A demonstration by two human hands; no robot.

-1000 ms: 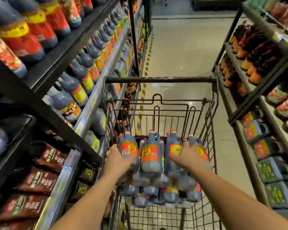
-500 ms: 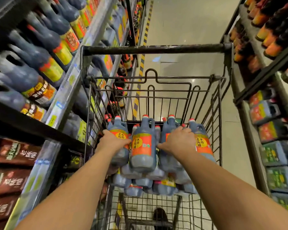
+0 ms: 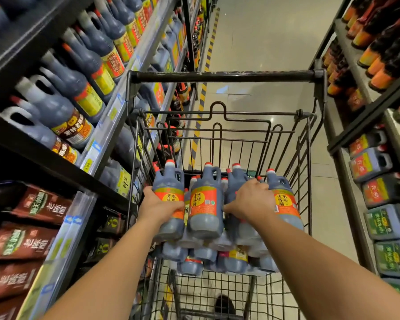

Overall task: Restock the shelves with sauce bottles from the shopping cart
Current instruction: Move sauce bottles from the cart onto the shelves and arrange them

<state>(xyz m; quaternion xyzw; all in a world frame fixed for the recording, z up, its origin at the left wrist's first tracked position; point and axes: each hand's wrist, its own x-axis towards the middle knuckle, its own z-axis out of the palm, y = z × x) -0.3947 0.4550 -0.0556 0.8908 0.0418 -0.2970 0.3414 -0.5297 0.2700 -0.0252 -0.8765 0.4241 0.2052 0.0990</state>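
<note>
A black wire shopping cart (image 3: 226, 76) stands in the aisle in front of me, holding several dark sauce bottles with red caps and orange labels. My left hand (image 3: 158, 206) grips the leftmost upright bottle (image 3: 169, 188) around its label. My right hand (image 3: 252, 199) grips a bottle (image 3: 234, 179) in the middle of the row, between an orange-labelled bottle (image 3: 206, 202) and the rightmost bottle (image 3: 284, 202). More bottles (image 3: 231, 257) lie underneath in the cart basket. The left shelves (image 3: 116, 112) carry rows of similar dark bottles.
Shelves line both sides of the narrow aisle. Brown pouches (image 3: 21, 241) fill the lower left shelf. Square jugs (image 3: 379, 188) and orange-based bottles (image 3: 379, 56) fill the right shelving. Tiled floor with a yellow-black striped line (image 3: 208, 54) runs ahead past the cart.
The view has tilted downward and closer to the cart. Both hands have tightened their hold on the bottles, which sit slightly higher in the cart than before.
</note>
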